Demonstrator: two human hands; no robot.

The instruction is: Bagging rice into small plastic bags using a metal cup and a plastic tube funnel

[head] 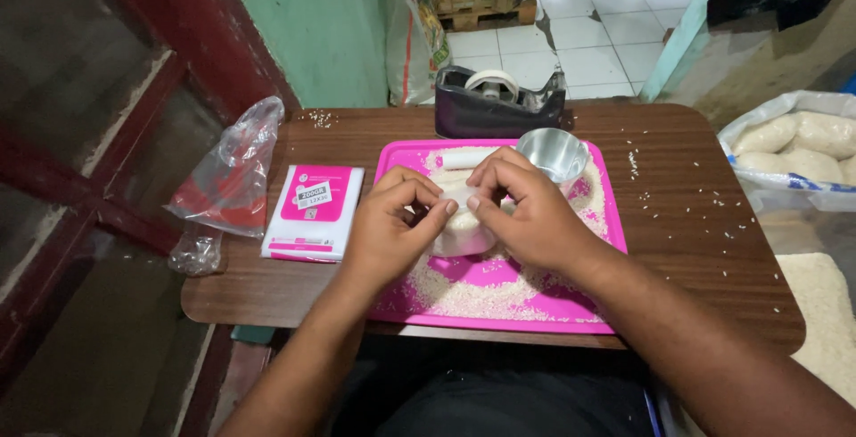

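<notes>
Both hands' fingers [446, 208] pinching rice bag [464, 227]

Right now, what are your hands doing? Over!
Left hand and right hand both pinching small bag of rice. Bag on pink tray. Metal cup just behind.

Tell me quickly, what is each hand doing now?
Left hand: closed, pinching the top of the small rice-filled plastic bag.
Right hand: closed, pinching the same bag's top.
</notes>
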